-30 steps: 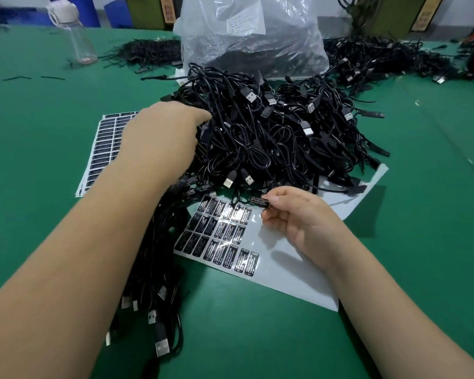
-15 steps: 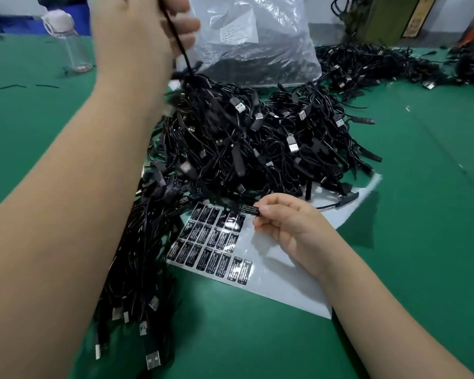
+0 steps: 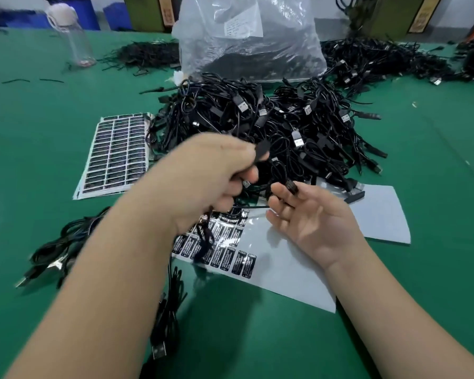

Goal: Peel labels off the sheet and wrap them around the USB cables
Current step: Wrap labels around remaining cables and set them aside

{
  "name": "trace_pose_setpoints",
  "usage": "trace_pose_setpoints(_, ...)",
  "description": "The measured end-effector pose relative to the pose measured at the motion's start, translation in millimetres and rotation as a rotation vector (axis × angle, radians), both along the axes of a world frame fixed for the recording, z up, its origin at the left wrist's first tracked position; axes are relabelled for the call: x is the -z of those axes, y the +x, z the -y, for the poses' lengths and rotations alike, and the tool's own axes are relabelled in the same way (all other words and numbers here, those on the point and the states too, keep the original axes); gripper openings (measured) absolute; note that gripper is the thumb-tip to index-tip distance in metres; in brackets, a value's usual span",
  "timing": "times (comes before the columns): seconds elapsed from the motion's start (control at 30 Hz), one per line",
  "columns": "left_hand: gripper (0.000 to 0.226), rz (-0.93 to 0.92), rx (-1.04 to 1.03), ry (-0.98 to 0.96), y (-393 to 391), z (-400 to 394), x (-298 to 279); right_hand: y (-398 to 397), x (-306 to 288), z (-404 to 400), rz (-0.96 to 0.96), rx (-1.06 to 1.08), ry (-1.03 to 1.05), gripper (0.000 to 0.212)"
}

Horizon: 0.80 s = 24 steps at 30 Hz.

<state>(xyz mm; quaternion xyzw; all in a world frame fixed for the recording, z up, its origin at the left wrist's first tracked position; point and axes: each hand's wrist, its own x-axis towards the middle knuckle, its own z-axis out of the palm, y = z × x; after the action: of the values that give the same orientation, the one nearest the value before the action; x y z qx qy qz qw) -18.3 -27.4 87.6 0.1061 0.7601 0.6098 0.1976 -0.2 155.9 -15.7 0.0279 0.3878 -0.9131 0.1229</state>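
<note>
Left hand (image 3: 216, 181): curled round one USB cable (image 3: 262, 151), plug end up, tail hanging toward the near edge of the counter (image 3: 39, 132). Right hand (image 3: 307, 217): palm up, fingers relaxed, peeled label (image 3: 291, 186) stuck on a fingertip. Cable run lying crosswise just left of that fingertip, almost touching. Label sheet (image 3: 282, 261) directly beneath both hands; cable pile (image 3: 285, 127) behind. Likely next: label to cable.

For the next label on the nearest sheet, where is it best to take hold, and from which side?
Judging by the layout, take the last label in the bottom row of the label sheet. Lift its right edge, coming from the bare backing on the right: no neighbour there, and the right hand is nearest.
</note>
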Motion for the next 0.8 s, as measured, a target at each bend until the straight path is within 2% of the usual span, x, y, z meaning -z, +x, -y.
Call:
trace_pose_setpoints(0.1,0.022,0.018,-0.015,-0.096,5.7,-11.2,29.1,-0.6,0.9,1.3,-0.073,0.020,0.054,0.031)
trace_pose_setpoints(0.23,0.014,-0.147,0.045,-0.209,8.0,-11.1,51.6,0.8,0.1,5.7,-0.189,0.095,0.222,0.033)
trace_pose_setpoints(0.43,0.011,-0.351,-0.095,-0.145,9.9,-5.7,60.9,1.6,-2.0,7.5,-0.201,0.191,0.280,0.040)
trace_pose_setpoints(0.5,0.020,-0.411,-0.157,-0.147,11.6,-4.4,62.7,2.7,-2.6,7.9,-0.205,0.195,0.258,0.041)
trace_pose_setpoints(0.63,0.027,-0.410,-0.193,-0.056,13.6,-3.1,61.9,2.1,-2.1,6.7,-0.176,0.198,0.199,0.036)
trace_pose_setpoints(0.8,0.033,-0.436,-0.188,-0.053,11.4,-5.4,63.7,1.6,-0.5,6.5,-0.163,0.194,0.213,0.030)
